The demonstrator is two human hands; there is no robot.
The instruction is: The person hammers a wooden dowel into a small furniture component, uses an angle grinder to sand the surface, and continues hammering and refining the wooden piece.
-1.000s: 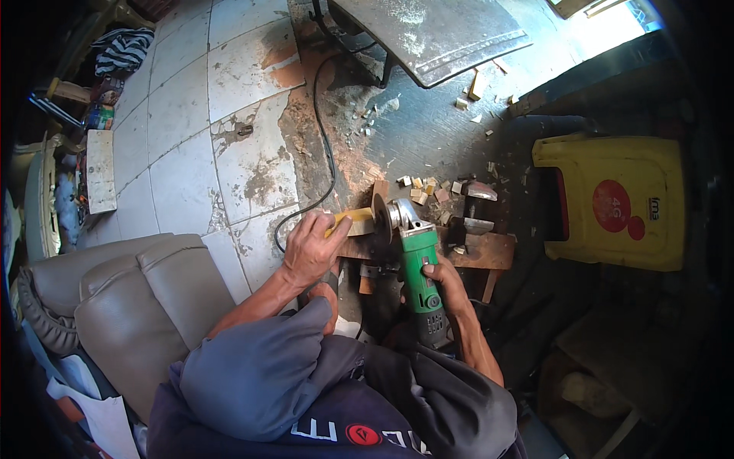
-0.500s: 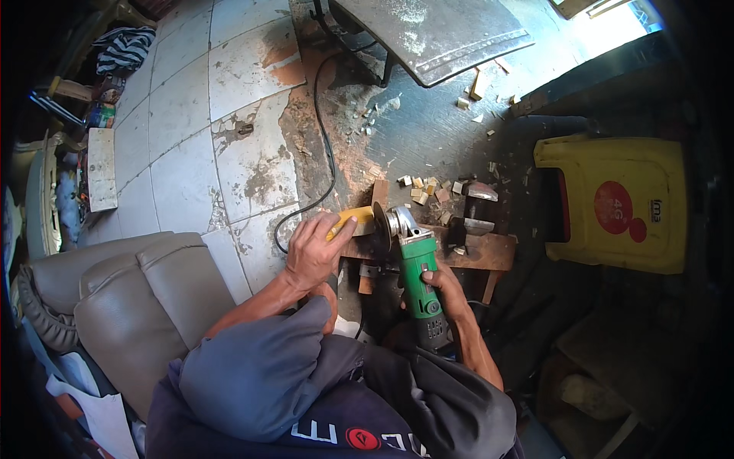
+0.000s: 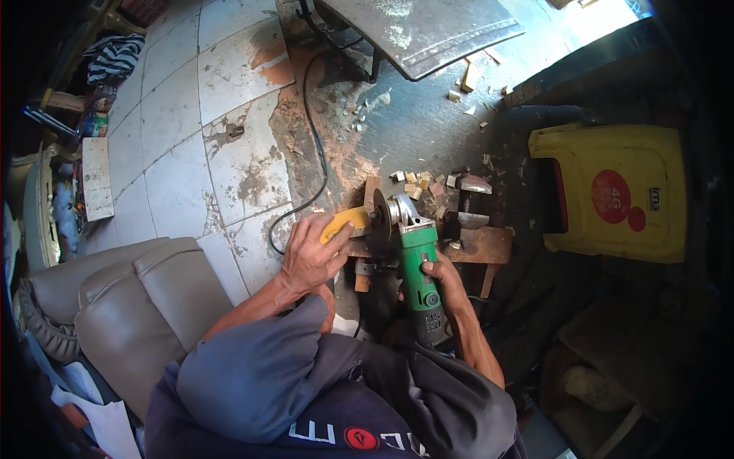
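Note:
In my left hand point(image 3: 307, 251) a small yellow block point(image 3: 344, 224) is gripped between thumb and fingers. Its far end lies right beside the dark round disc point(image 3: 380, 206) of a green angle grinder point(image 3: 420, 264); whether they touch I cannot tell. My right hand point(image 3: 446, 277) wraps round the grinder's body, thumb on top, most fingers hidden beneath it. The grinder's silver head points away from me. Below the block and disc is a low wooden bench point(image 3: 482, 246) with a metal clamp point(image 3: 472, 220) at its right part.
Small wood offcuts point(image 3: 413, 186) lie beyond the bench. A black cable point(image 3: 321, 153) curves across the worn tiles point(image 3: 176, 168). A dark board table point(image 3: 428, 34) stands ahead, a yellow plastic stool point(image 3: 612, 191) at right, and a brown padded seat point(image 3: 145, 298) at left.
The whole view has shifted slightly. My left hand and the yellow block have turned a little against the disc, and the disc's face shows more. Both grips are unchanged.

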